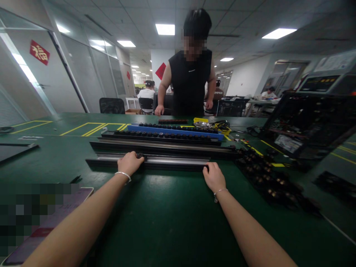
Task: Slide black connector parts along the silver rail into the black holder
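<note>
A long black rail (175, 161) with a shiny metal strip lies crosswise on the green table in front of me. My left hand (130, 163) is closed round a small black part (139, 156) over the rail, left of its middle. My right hand (215, 176) grips the rail's right end, fingers bent over its edge. Just behind lies a second black rail (167, 145), parallel to the first. Beyond it, a black strip (158, 135) and a blue strip (178, 130) carry rows of small black parts.
A heap of dark parts (272, 178) lies to the right, near a large black open casing (303, 126). A purple board (55, 215) rests at lower left. Across the green table (167, 222) stands a person in a black sleeveless top (191, 81). A metal dish (203, 125) sits near cables.
</note>
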{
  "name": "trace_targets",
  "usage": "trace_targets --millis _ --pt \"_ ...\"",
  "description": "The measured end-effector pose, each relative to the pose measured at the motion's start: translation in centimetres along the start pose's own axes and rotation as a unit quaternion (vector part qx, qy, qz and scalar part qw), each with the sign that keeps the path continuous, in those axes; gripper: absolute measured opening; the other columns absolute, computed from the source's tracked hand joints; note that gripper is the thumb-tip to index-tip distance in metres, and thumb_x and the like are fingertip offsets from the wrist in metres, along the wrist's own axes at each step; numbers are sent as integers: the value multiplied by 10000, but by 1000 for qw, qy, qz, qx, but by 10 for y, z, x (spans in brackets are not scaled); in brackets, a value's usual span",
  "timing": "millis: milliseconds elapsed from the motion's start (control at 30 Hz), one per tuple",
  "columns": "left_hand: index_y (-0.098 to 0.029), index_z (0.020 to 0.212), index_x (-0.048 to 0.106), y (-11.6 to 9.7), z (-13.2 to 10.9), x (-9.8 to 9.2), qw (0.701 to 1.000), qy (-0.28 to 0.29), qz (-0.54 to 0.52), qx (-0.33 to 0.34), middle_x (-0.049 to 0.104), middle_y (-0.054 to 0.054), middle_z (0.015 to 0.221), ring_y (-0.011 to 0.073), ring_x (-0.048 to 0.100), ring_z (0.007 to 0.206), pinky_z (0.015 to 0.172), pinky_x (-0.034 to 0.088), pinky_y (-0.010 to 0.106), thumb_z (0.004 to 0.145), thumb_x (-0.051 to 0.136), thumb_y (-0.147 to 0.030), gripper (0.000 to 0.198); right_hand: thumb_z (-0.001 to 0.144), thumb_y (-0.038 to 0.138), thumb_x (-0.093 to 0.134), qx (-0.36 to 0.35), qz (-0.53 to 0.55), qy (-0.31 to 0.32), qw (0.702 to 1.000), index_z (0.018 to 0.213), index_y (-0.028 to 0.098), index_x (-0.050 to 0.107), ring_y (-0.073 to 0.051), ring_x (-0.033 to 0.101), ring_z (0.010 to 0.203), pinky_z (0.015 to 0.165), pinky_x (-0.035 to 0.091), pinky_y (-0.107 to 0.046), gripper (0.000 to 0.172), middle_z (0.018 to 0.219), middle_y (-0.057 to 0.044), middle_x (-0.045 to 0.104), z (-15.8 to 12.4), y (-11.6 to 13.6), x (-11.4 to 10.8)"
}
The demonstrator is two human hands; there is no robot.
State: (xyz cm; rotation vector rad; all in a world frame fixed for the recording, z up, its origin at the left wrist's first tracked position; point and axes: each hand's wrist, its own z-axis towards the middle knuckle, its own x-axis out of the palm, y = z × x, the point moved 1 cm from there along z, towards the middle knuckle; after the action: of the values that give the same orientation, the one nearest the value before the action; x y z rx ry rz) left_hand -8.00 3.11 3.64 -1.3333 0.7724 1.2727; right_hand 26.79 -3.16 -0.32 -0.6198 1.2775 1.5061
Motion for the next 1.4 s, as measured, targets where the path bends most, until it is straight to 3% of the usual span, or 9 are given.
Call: trace_targets --millis 700,1200,1400 --pt "-204 792 582 -17 -11 2 1000 -19 -15 -6 659 102 965 283 590 940 850 392 422 693 457 -493 331 852 310 335 18 11 19 1000 1058 173 559 -171 510 946 754 397 -266 333 1104 -86 523 -1 3 -3" --pt "-198 812 567 -26 -27 14 995 -89 -33 -1 637 101 947 270 555 966 940 292 457 736 431 -506 344 842 306 352 15 22 11 1000 1054 171 556 -170 513 971 798 388 -267 324 1115 -83 525 0 -1 -1" --pt "-194 1002 546 -25 -29 13 994 -99 -52 -13 637 120 1023 292 514 1052 968 247 478 735 457 -519 429 839 316 349 10 38 8 999 1045 173 557 -175 512 985 813 396 -277 326 1100 -79 530 0 -3 -2"
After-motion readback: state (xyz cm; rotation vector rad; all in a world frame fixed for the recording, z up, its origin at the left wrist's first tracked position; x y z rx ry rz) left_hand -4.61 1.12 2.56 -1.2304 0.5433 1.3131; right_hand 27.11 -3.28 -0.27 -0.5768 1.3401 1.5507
